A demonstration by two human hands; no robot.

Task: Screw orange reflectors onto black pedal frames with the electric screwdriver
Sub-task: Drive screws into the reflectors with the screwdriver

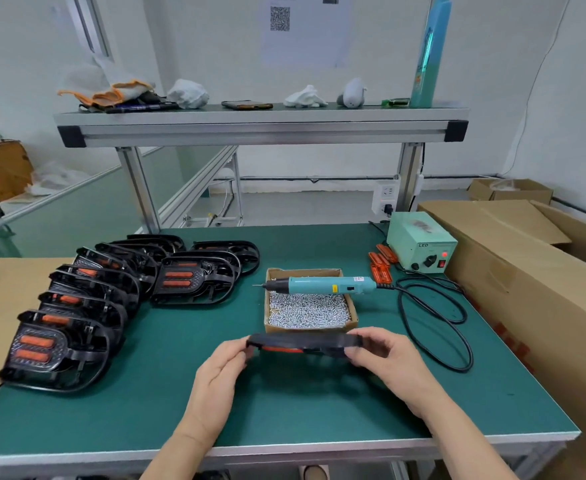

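Head, grips (220,368) (388,358) seemingly holding pedal frame (305,340) ends

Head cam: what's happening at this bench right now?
A person holds one black pedal frame edge-on above the green table, with the left hand and right hand gripping its ends. An orange reflector shows on its underside. The electric screwdriver lies untouched across the box of screws behind it. Rows of pedals with reflectors in place are stacked on the left. Spare reflectors lie beside the power supply.
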